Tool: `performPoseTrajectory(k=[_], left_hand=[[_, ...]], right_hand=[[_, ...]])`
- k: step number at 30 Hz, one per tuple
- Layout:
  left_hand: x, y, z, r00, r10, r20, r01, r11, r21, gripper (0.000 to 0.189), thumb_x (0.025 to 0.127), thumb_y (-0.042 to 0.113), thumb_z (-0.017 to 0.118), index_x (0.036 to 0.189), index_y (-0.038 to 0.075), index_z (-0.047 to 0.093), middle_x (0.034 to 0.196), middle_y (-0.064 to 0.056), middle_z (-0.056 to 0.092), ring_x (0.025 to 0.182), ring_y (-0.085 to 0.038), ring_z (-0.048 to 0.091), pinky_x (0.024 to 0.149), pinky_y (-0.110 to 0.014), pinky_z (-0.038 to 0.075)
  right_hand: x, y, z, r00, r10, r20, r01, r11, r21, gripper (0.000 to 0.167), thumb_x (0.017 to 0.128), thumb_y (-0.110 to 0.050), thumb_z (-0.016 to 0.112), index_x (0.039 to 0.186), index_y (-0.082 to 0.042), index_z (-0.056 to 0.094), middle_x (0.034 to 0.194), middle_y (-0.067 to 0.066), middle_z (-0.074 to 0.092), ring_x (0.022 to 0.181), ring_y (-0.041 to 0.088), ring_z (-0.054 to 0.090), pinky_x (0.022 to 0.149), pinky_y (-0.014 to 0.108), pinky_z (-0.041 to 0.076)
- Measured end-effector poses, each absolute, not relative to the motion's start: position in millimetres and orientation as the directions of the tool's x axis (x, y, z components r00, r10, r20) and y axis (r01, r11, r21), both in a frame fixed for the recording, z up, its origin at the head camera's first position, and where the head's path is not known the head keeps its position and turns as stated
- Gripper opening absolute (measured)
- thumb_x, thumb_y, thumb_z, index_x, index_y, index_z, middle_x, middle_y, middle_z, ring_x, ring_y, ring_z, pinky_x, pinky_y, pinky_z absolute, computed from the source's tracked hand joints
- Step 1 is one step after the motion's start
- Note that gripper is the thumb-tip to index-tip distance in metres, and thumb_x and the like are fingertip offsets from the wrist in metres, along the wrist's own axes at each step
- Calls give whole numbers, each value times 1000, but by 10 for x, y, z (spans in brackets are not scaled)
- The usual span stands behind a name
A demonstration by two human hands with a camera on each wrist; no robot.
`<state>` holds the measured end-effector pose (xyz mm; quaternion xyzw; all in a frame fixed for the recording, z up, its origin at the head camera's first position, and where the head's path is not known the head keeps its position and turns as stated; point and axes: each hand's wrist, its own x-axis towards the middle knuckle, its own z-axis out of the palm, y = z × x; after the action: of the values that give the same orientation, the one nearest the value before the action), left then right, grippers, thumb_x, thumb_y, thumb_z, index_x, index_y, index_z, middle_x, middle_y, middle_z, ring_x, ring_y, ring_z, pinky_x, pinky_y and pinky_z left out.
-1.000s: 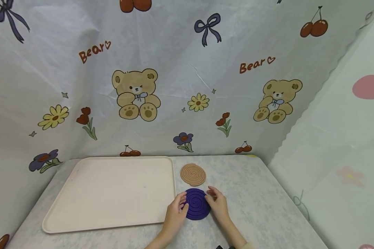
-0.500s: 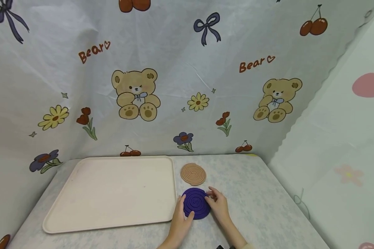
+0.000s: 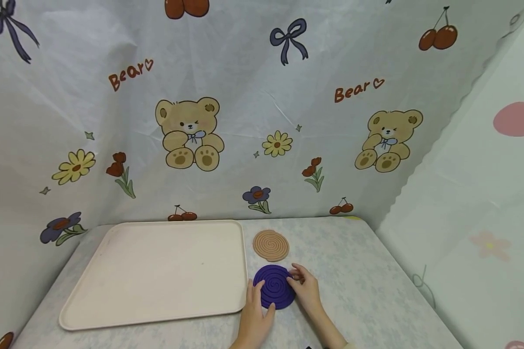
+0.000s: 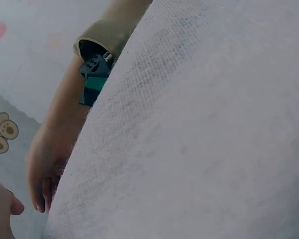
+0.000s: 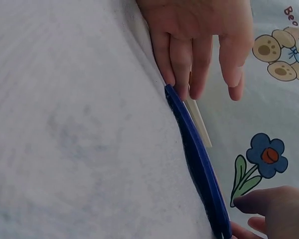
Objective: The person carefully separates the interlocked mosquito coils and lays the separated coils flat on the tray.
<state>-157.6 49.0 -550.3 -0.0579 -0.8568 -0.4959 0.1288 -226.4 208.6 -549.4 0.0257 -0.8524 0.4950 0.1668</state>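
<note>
Soft even light, faint shadows, dimmer, hazier wrist views

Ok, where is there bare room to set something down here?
The cream tray is bare, as is the tabletop between the right hand and the white side cloth. It's crowded around the purple spiral: left hand, right hand, tray and tan spiral all close.

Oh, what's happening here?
Someone has both hands at a blue coil on the table: the left hand is at its left edge, fingers extended, and the right hand at its right edge. I can't tell whether the right one is gripping it. A tan coil lies just beyond, untouched, and a pale tray sits to the left.
</note>
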Motion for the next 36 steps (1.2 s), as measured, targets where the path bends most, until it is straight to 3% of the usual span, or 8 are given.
performPoseTrajectory(k=[7, 11, 17, 21, 24, 31, 34, 36], left_hand=[[-1589, 491, -5501, -962, -55, 269, 229, 379, 896, 54, 80, 15, 70, 127, 3, 48, 138, -31, 40, 129, -46, 42, 102, -61, 40], [-1590, 504, -5487, -952, -96, 290, 254, 281, 925, 51, 77, 15, 74, 122, 3, 52, 133, -24, 47, 127, -41, 44, 103, -57, 41], [-1607, 511, -5468, -939, -156, 306, 303, 44, 952, 45, 75, 5, 75, 115, 1, 54, 131, -28, 44, 125, -43, 44, 99, -53, 46], [-1621, 504, -5484, -911, -216, 351, 357, 12, 934, 39, 75, 1, 74, 111, 1, 57, 127, -25, 46, 120, -32, 50, 95, -50, 50], [-1628, 493, -5497, -904, -247, 348, 361, -9, 932, 35, 78, 0, 73, 109, 1, 58, 126, -24, 47, 119, -28, 51, 94, -47, 51], [-1655, 461, -5493, -916, -271, 295, 318, -44, 947, 30, 82, 4, 70, 110, -1, 61, 131, -28, 47, 126, -36, 47, 99, -46, 47], [-1666, 450, -5485, -917, -289, 276, 303, -50, 952, 30, 84, 3, 69, 112, -4, 61, 133, -29, 48, 127, -37, 46, 99, -47, 45], [-1683, 439, -5466, -921, -293, 257, 287, -63, 956, 30, 85, 3, 68, 113, -5, 60, 134, -31, 47, 127, -47, 42, 101, -47, 43]], right_hand=[[-2269, 2085, -5488, -932, 130, 338, -227, 517, -826, 37, 77, 1, 73, 112, 5, 64, 90, 15, 71, 73, 0, 56, 65, 18, 48], [-2279, 2093, -5490, -934, 152, 324, -202, 523, -828, 36, 77, -1, 74, 111, 3, 64, 92, 14, 70, 76, 2, 57, 67, 17, 48], [-2288, 2102, -5503, -938, 169, 301, -174, 522, -835, 36, 78, -3, 74, 112, 1, 64, 96, 13, 69, 81, 9, 60, 70, 16, 48], [-2286, 2102, -5496, -938, 171, 302, -181, 500, -847, 36, 77, -2, 74, 111, 1, 64, 95, 15, 69, 80, 6, 60, 69, 15, 48], [-2276, 2095, -5486, -941, 170, 294, -190, 453, -871, 36, 77, 1, 74, 111, 3, 64, 94, 18, 68, 77, 1, 59, 68, 13, 50], [-2212, 2052, -5310, -974, 172, 150, -105, 248, -963, 39, 78, 9, 69, 115, 14, 57, 99, 29, 64, 74, 0, 58, 70, 11, 51], [-2233, 2046, -5338, -974, 205, 96, -67, 143, -987, 42, 79, 8, 68, 118, 14, 56, 98, 23, 67, 74, -1, 59, 70, 10, 51], [-2235, 2033, -5335, -972, 227, 65, -52, 64, -997, 42, 80, 6, 67, 120, 14, 55, 93, 13, 69, 74, -2, 60, 67, 10, 51]])
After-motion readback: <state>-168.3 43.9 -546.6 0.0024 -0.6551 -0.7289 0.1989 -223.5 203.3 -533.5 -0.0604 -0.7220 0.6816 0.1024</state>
